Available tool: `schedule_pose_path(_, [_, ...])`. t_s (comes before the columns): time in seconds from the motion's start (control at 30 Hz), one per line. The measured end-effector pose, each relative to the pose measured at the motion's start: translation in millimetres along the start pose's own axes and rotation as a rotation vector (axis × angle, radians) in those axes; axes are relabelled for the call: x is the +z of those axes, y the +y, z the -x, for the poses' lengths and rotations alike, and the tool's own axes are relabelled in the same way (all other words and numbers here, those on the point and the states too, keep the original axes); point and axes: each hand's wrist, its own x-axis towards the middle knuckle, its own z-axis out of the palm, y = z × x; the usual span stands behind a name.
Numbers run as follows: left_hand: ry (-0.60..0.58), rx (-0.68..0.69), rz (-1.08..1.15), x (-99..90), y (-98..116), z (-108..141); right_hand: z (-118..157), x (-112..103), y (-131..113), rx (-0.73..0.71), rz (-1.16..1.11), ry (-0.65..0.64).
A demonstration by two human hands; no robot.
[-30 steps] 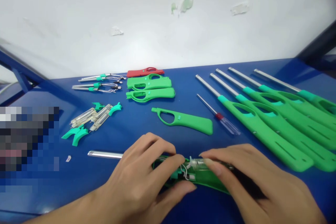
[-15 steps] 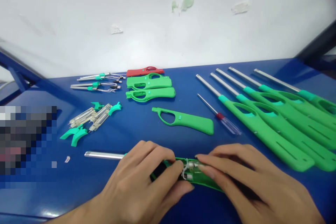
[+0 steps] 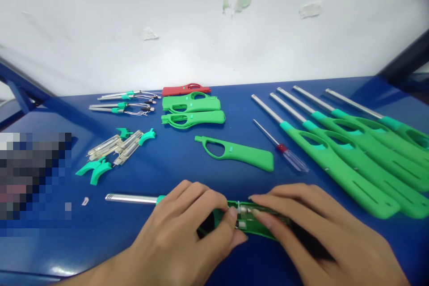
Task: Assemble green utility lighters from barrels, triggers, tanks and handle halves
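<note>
An opened green lighter shell (image 3: 264, 229) lies at the front, its metal tube (image 3: 130, 198) pointing left. My left hand (image 3: 187, 228) is closed on the shell's middle, thumb and forefinger pinched near a white wire and small white part. My right hand (image 3: 321, 232) pinches a clear fuel tank (image 3: 250, 210) lying in the shell. The fingertips of both hands are close together, and my left hand hides much of the shell's trigger end.
A loose green shell half (image 3: 248, 153) and a screwdriver (image 3: 283, 148) lie behind. Several assembled green lighters (image 3: 351, 178) are at right. At left are clear tanks (image 3: 129, 147), teal triggers (image 3: 100, 172) and wired metal tubes (image 3: 107, 108). More green shells (image 3: 197, 119) and a red one (image 3: 181, 90) sit behind.
My left thumb and forefinger have shifted slightly, and the white wire between the hands shows less. The metal tube has moved slightly left. My right hand keeps its pinch.
</note>
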Motion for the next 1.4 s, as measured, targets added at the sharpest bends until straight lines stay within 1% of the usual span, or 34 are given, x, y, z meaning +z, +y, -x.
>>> schedule_pose_path(0.1, [0.013,0.004,-0.012,-0.2,1,0,-2,-1,0,0.005,-0.040,-0.012])
schedule_pose_path(0.23, [-0.006,0.015,-0.027,-1.7,1,-1,-3,-1,-1,0.002,-0.049,-0.020])
schedule_pose_path(0.37, [0.031,0.056,-0.070,-1.7,2,1,-1,0,-2,0.014,-0.045,-0.022])
schedule_pose_path(0.43, [0.044,0.056,-0.083,-1.6,1,3,0,-1,-2,0.036,-0.082,-0.019])
schedule_pose_path(0.5, [0.043,0.050,-0.085,-1.4,1,3,0,-2,-2,0.079,-0.148,0.023])
schedule_pose_path(0.57, [0.055,0.053,-0.088,-1.3,1,3,0,-5,0,0.132,-0.199,0.106])
schedule_pose_path(0.63, [0.059,0.059,-0.079,-1.5,0,3,-1,-7,4,0.140,-0.206,0.145])
schedule_pose_path(0.8, [0.034,0.041,-0.074,-1.6,0,3,-3,-9,10,0.074,-0.159,0.040])
schedule_pose_path(0.97, [0.062,0.043,-0.078,2.6,0,5,-4,-8,8,0.061,-0.118,0.019])
schedule_pose_path(1.1, [0.074,0.045,-0.092,2.6,-1,7,-1,-8,6,0.050,-0.097,0.046])
schedule_pose_path(1.27, [0.046,0.017,-0.069,-0.1,-3,8,0,-6,3,0.058,-0.123,0.041])
schedule_pose_path(1.4, [0.035,0.001,-0.065,2.1,-3,10,-3,-5,1,0.067,-0.112,0.076])
